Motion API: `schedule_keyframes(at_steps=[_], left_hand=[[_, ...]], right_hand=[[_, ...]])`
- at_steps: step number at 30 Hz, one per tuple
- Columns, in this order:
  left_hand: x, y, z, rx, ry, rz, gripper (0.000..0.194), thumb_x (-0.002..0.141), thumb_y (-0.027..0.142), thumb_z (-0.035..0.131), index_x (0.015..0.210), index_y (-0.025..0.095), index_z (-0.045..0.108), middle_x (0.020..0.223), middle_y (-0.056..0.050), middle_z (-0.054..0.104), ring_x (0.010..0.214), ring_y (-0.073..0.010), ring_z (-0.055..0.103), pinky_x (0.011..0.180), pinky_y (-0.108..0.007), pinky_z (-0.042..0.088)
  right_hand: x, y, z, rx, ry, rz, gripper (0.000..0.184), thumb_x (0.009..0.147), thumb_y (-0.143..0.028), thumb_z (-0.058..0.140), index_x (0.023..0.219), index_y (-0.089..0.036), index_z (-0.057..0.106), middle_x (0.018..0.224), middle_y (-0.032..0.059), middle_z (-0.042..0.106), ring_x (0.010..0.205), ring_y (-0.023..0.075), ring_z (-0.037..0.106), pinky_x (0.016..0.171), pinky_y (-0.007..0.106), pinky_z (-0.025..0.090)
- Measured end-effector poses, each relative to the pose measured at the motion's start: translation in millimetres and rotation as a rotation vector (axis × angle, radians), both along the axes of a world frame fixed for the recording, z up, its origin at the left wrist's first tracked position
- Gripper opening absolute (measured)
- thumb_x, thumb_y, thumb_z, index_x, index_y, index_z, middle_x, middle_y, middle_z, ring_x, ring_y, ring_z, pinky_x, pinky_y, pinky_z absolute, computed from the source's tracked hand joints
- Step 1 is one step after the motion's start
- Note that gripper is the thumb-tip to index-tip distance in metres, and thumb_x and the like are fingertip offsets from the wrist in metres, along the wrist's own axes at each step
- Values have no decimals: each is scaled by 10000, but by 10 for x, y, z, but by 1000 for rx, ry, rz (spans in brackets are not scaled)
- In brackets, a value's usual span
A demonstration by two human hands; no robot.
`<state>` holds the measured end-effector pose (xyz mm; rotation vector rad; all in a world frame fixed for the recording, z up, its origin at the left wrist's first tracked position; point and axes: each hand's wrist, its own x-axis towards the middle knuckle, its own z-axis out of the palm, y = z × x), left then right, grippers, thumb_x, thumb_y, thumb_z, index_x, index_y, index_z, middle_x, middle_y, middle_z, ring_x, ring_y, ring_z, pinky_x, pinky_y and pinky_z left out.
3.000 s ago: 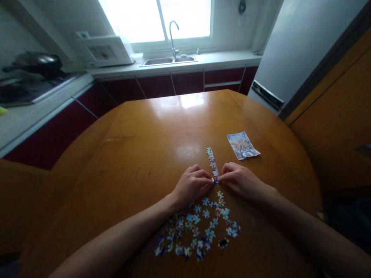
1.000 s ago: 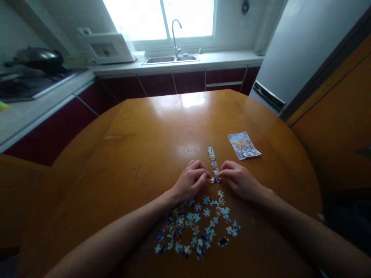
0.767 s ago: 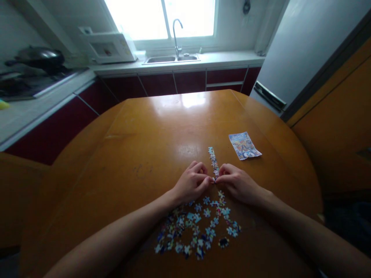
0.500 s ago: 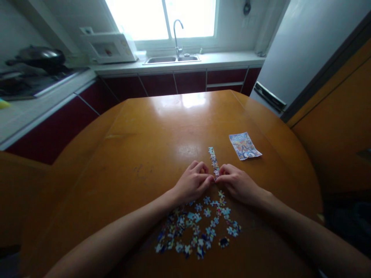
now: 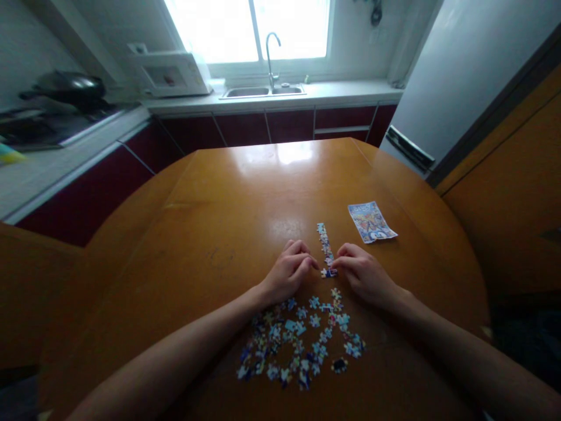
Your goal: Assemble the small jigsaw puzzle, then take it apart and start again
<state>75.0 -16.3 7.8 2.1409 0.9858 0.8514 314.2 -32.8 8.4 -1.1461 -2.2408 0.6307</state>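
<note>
A narrow strip of joined jigsaw puzzle pieces [image 5: 325, 241] runs away from me on the table. At its near end a short row of dark blue and white puzzle pieces [image 5: 326, 273] sticks out to the left. My right hand [image 5: 363, 272] pinches at the right side of this end, its fingertips covering part of it. Just left of the row, my left hand [image 5: 289, 273] has loosely bent fingers, apart from the pieces, with nothing visible in them. Below both hands lies a scattered heap of loose puzzle pieces [image 5: 302, 329].
Beyond my right hand a printed picture sheet [image 5: 371, 222] lies on the wooden table [image 5: 245, 204]. A dark-backed piece [image 5: 339, 365] sits at the heap's right edge. Past the table are a counter with a sink [image 5: 248, 92], a stove with a wok [image 5: 70, 88] and a fridge [image 5: 464, 76].
Both hands met at the strip's near end half a second ago. Now my left hand has drawn back left, uncovering the short row; my right fingers have shifted slightly right. The view shifted slightly.
</note>
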Motion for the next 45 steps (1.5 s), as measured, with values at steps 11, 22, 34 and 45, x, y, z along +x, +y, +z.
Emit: schedule_keyframes(at_steps=[11, 22, 34, 45], left_hand=[[8, -7, -46, 27, 115, -62, 286, 977, 240, 514, 952, 270, 798, 929, -54, 549, 987, -210, 471, 912, -379, 444], [22, 7, -13, 14, 137, -73, 307, 1005, 285, 479, 962, 244, 780, 967, -59, 566, 1013, -217, 482, 956, -396, 434], [4, 69, -95, -85, -44, 73, 369, 1004, 292, 439, 852, 204, 764, 889, -50, 565, 967, -203, 532, 936, -401, 456], [-6, 64, -88, -134, -100, 95, 353, 987, 287, 461, 826, 191, 760, 891, -50, 552, 931, -190, 551, 903, -381, 476]], right_hand=[[-55, -38, 1, -4, -66, 83, 244, 914, -74, 520, 949, -220, 712, 953, 67, 591, 893, 195, 548, 787, 339, 472], [-23, 3, -29, 6, 79, -86, 240, 904, -56, 476, 870, -201, 665, 944, 69, 604, 911, 207, 567, 824, 371, 482], [24, 47, -49, -16, 154, -128, 226, 902, -82, 483, 828, -202, 659, 945, 70, 614, 903, 212, 587, 829, 384, 493], [46, 54, -36, -6, 153, -138, 201, 898, -105, 506, 846, -205, 673, 950, 73, 619, 909, 218, 592, 825, 387, 491]])
